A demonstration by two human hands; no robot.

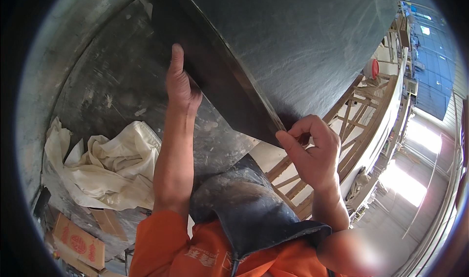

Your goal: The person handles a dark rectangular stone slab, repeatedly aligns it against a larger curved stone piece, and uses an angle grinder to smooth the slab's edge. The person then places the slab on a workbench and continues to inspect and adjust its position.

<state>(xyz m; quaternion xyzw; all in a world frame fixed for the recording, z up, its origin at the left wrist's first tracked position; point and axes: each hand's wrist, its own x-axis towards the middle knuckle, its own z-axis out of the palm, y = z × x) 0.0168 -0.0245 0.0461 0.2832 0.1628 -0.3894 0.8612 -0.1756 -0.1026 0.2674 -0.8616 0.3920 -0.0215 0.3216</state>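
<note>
Panel (303,47): largest item, dark grey, smooth, faint scuffs and pale smears. Fills upper centre; set at a slant, with its long near edge running from top centre down to a corner near the middle of the view. Darker side strip below that edge, in shadow.

Tabletop (122,76): dark, worn, pale marks and scratches. Lies left of the panel and partly below it.

Frame (364,123): wooden, slatted, to the right beyond the panel. Bends with the lens.

Blue sheeting (432,64): far upper right, background. Bright windows (408,184) lower down on the same side.

Apron (244,199): dark, dusty, over an orange shirt (161,243), bottom centre.

Cloth (115,164): cream, crumpled, on the tabletop, left of the left forearm.

Box (78,240): brown cardboard with red print, lower left.

Right hand (317,150): at the panel's lower corner. Grip grasping: thumb and forefinger pinch the edge there; remaining fingers curled, partly hidden.

Left hand (183,81): at the outer border of the side strip, thumb upright and extended. Fingers hidden by the panel; cannot tell whether this grip is clenched or released.

Tub (373,69): red and white, smallest noted, just beyond the panel's right edge, near the frame.
</note>
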